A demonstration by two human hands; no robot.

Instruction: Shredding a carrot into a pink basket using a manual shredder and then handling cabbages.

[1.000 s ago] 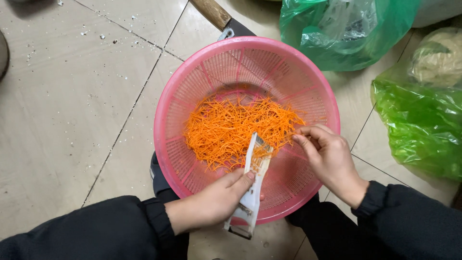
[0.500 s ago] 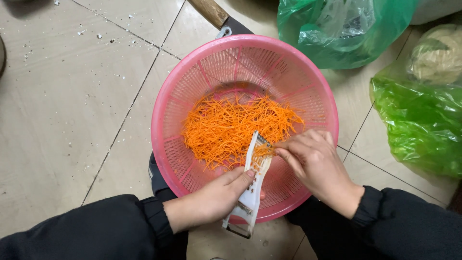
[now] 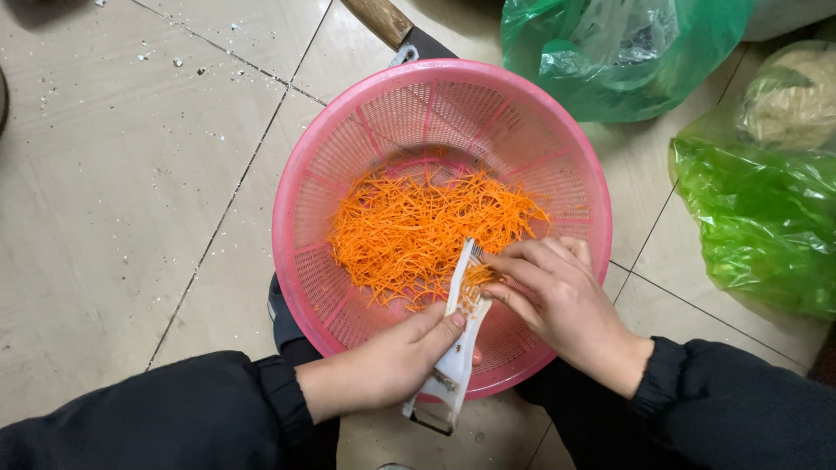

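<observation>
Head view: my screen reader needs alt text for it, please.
Left hand holds a white grater over a pink basket of shredded carrot, while the right hand touches the grater's blade. Green plastic bags lie on the tiled floor nearby.

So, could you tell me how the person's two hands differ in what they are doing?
The left hand grips the white grater low by its frame; the right hand presses fingertips on its upper face, among orange shreds. The left lies at the pink basket rim, the right further inside. Both wear black sleeves.
</observation>
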